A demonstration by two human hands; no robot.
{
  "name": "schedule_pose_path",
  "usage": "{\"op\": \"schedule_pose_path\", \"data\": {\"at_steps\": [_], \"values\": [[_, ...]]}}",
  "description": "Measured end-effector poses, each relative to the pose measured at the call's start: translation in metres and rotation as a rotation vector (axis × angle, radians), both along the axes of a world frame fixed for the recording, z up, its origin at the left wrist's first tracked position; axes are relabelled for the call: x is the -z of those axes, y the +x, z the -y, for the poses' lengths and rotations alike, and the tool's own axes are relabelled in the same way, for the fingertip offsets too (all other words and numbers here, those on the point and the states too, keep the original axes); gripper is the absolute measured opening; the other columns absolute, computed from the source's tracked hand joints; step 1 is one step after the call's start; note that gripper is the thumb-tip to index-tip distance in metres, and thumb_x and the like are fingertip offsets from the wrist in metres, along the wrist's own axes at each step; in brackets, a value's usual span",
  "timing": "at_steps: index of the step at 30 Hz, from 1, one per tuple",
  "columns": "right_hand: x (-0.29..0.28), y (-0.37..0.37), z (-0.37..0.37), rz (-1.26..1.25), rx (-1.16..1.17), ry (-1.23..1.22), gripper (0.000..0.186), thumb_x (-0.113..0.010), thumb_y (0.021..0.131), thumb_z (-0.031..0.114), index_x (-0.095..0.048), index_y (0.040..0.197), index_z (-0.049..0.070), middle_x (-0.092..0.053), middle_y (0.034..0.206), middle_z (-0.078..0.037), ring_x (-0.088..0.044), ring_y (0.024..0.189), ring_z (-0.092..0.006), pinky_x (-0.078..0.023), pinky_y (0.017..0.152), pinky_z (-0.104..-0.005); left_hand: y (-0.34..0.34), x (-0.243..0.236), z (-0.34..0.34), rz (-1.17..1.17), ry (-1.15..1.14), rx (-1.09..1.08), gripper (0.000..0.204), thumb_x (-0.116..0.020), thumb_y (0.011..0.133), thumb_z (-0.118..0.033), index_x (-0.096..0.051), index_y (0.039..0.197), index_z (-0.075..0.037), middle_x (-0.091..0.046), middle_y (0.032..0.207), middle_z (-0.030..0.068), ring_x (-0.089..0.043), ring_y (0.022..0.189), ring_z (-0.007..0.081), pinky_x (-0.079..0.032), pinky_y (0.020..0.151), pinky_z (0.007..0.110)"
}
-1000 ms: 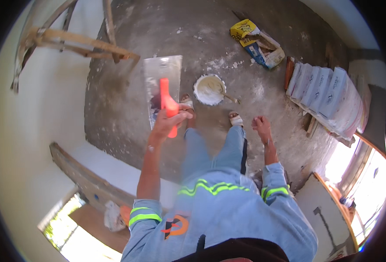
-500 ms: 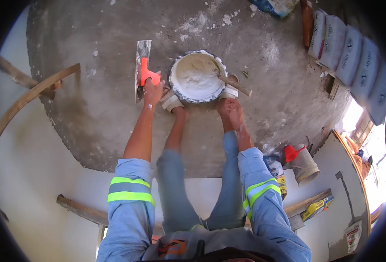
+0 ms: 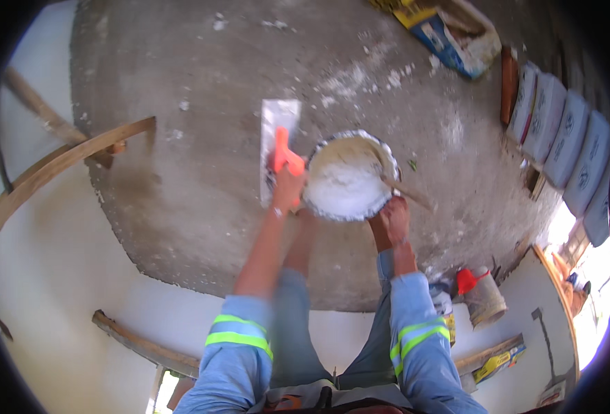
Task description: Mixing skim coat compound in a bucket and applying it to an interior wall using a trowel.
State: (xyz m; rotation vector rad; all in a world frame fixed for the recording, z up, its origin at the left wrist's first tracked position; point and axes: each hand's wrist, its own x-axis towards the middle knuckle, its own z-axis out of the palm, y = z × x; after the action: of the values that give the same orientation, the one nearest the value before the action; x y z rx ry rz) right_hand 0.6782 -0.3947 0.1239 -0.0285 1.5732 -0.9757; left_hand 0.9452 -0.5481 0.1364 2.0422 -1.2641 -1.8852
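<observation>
My left hand (image 3: 288,185) is closed round the orange handle (image 3: 281,148) of a flat steel trowel (image 3: 270,114), just left of a round bucket (image 3: 346,190) of white paste standing at my feet. A wooden stick (image 3: 408,193) leans out over the bucket's right rim. My right hand (image 3: 393,221) is at the lower right of that rim, below the stick, with its fingers curled; I cannot make out whether it grips the rim or something else.
A wooden frame (image 3: 67,152) stands at the left wall. Stacked bags (image 3: 564,141) and a torn yellow-blue bag (image 3: 450,38) lie at the right and top. A pail (image 3: 484,303) with a red object (image 3: 469,279) is at the lower right, near planks (image 3: 146,348) along the wall.
I have bent down over the bucket, which looks larger than a second ago. Both hands have come to it, the left with the trowel. In the last half second the right reached its rim.
</observation>
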Motion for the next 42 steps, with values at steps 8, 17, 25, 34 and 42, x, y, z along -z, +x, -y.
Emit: {"op": "schedule_pose_path", "data": {"at_steps": [8,17,25,34,42], "values": [[-0.276,0.028,0.061,-0.286,-0.194,0.015,0.028,-0.05,0.088,0.022,-0.05,0.105,0.0,-0.054,0.09,-0.007,-0.054,0.077,-0.0129,-0.047,0.065,-0.0274,0.063,-0.215,0.005,0.184,-0.265,0.088,0.039,-0.058,0.073,-0.021,-0.058,0.106,-0.001,-0.059,0.094,0.0194,-0.059,0.086,0.0291,-0.047,0.074,0.036],[-0.601,0.111,0.179,-0.218,-0.214,-0.476,0.025,-0.049,0.086,0.028,-0.05,0.096,0.005,-0.052,0.08,-0.001,-0.051,0.07,-0.0094,-0.043,0.059,-0.0227,0.167,-0.612,0.087,-0.27,-0.58,-0.368,0.03,-0.061,0.071,-0.015,-0.06,0.097,0.0,-0.062,0.079,0.0088,-0.06,0.074,0.0156,-0.047,0.068,0.03],[-0.767,0.248,0.379,0.153,-0.592,-1.077,0.03,-0.048,0.089,0.033,-0.056,0.102,0.008,-0.056,0.093,0.002,-0.052,0.086,-0.0086,-0.04,0.075,-0.0238,0.336,-0.774,0.185,-0.406,-1.025,-0.527,0.023,-0.066,0.076,-0.008,-0.06,0.098,-0.003,-0.062,0.086,0.0061,-0.06,0.073,0.0121,-0.052,0.061,0.027],[-0.89,0.505,0.58,0.329,-1.025,-1.2,0.03,-0.05,0.09,0.031,-0.054,0.098,0.003,-0.055,0.082,-0.007,-0.054,0.07,-0.0167,-0.045,0.06,-0.03,0.564,-0.947,0.227,-0.173,-1.238,-0.746,0.016,-0.065,0.074,-0.009,-0.059,0.082,0.004,-0.06,0.068,0.0084,-0.059,0.058,0.0173,-0.05,0.052,0.031],[-0.936,0.744,0.677,0.57,-1.327,-1.191,0.044,-0.045,0.084,0.048,-0.056,0.086,0.005,-0.056,0.073,-0.004,-0.054,0.069,-0.0154,-0.045,0.067,-0.0271,0.736,-0.982,0.251,0.121,-1.299,-0.974,0.014,-0.063,0.075,-0.015,-0.057,0.078,-0.003,-0.056,0.062,0.006,-0.055,0.05,0.0156,-0.046,0.044,0.028]]}}
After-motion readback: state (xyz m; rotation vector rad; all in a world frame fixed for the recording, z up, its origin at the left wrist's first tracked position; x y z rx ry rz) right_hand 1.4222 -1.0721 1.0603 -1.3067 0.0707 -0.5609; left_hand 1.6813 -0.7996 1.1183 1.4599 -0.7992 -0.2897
